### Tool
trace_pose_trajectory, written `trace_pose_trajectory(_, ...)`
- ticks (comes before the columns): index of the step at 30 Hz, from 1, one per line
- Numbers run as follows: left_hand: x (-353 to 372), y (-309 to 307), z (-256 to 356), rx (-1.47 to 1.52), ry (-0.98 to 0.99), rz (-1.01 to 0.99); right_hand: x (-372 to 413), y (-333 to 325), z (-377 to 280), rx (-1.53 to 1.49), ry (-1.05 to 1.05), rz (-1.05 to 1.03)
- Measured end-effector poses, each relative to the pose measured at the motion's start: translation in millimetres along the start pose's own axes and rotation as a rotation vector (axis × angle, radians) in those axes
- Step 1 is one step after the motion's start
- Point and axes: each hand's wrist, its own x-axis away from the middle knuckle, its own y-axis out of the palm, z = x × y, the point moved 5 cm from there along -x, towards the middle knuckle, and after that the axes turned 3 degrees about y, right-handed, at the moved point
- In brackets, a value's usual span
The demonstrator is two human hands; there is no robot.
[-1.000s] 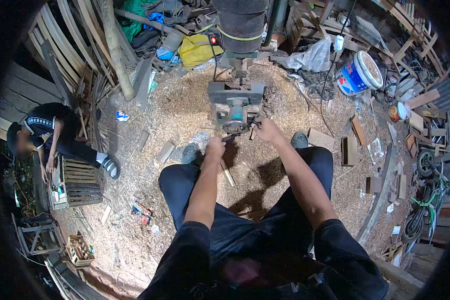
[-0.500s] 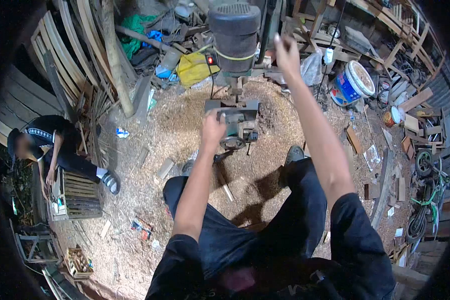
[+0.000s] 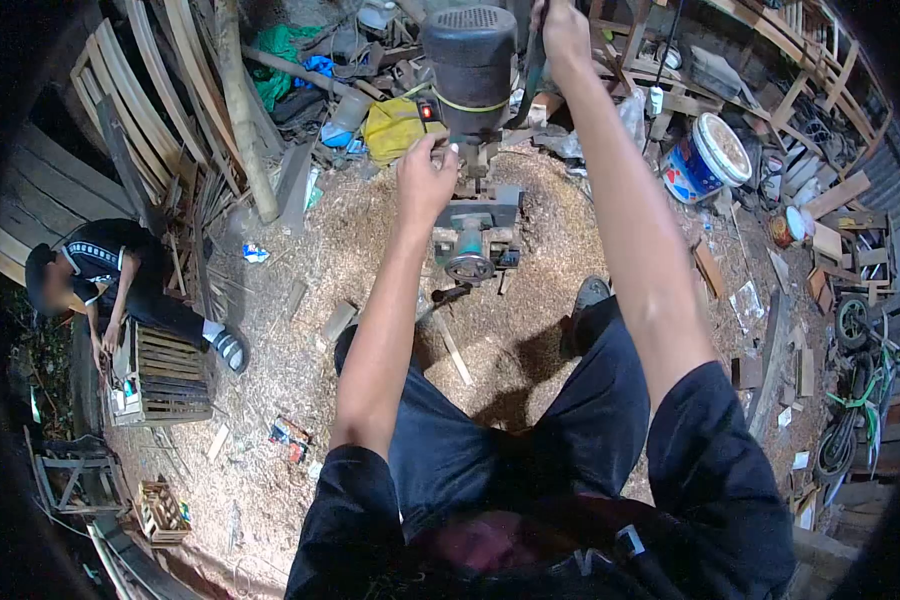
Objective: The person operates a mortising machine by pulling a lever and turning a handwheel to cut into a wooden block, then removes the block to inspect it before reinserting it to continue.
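At the drill press (image 3: pixel 476 222), left hand (image 3: pixel 425 180) curls closed beneath the motor (image 3: pixel 470 60), right hand (image 3: pixel 562 27) grips the lever (image 3: pixel 536 62).

Upright drilling machine (image 3: pixel 473 190) standing on a floor of wood shavings (image 3: pixel 360 250).

At its top sits a dark, ribbed, cylindrical motor housing (image 3: pixel 468 55) with a yellow band around its lower part and a small red light (image 3: pixel 425 112) glowing at its left edge. Below it, a narrow spindle section leads down to a flat grey work table (image 3: pixel 482 213). Under the table, a teal part carries a round metal handwheel (image 3: pixel 468 268). A dark lever (image 3: pixel 537 62) rises just right of the housing.
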Motion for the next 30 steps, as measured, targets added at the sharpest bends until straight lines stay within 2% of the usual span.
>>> trace_pose_trajectory(1, 7.2, 0.2, -1.6, 0.016, -0.039, -0.02, 15.0, -4.3, 5.6, 0.012, 0.018, -0.053)
trace_pose_trajectory(3, 21.0, -0.2, -4.3, 0.056, -0.117, -0.064, 60.3, -7.9, 16.3, -0.095, -0.17, -0.048)
trace_pose_trajectory(5, 36.6, -1.7, -7.2, 0.098, -0.195, -0.118, 102.3, -14.3, 20.5, -0.06, -0.272, 0.027)
trace_pose_trajectory(9, 66.9, -0.5, -23.0, 0.082, -0.167, -0.092, 167.4, -29.0, 80.6, -0.068, -0.243, -0.024)
trace_pose_trajectory(12, 80.2, 1.9, -48.3, 0.109, -0.199, -0.118, 229.5, -35.4, 83.0, -0.023, -0.138, -0.07)
trace_pose_trajectory(15, 87.8, -6.1, -53.0, 0.142, -0.298, -0.133, 216.2, -39.9, 85.8, -0.203, 0.088, -0.16)
trace_pose_trajectory(16, 90.2, -6.6, -57.9, 0.13, -0.31, -0.14, 201.7, -41.7, 87.3, -0.009, 0.238, -0.21)
trace_pose_trajectory(19, 92.5, -7.8, -59.8, 0.062, -0.294, -0.169, 153.8, -21.3, 90.8, 0.747, 0.148, -0.211)
trace_pose_trajectory(20, 95.2, -6.6, -61.0, 0.034, -0.282, -0.186, 147.7, -13.4, 94.1, 0.779, 0.178, -0.212)
trace_pose_trajectory(23, 110.3, 12.0, -83.6, 0.078, -0.449, -0.276, 166.2, -9.6, 87.3, 0.974, -0.272, -0.072)
trace_pose_trajectory(25, 126.2, 28.8, -94.0, 0.111, -0.476, -0.321, 163.2, -11.4, 104.1, 1.154, -0.11, -0.151)
trace_pose_trajectory(27, 142.8, 48.3, -109.0, 0.076, -0.428, -0.385, 168.7, -3.6, 70.9, 1.164, 0.229, -0.542)
trace_pose_trajectory(29, 159.0, 67.3, -121.4, -0.022, -0.306, -0.458, 181.6, -7.1, 69.0, 1.095, 0.299, -0.456)
trace_pose_trajectory(30, 164.8, 75.2, -124.5, -0.021, -0.33, -0.55, 190.6, -11.1, 80.7, 1.068, 0.292, -0.417)
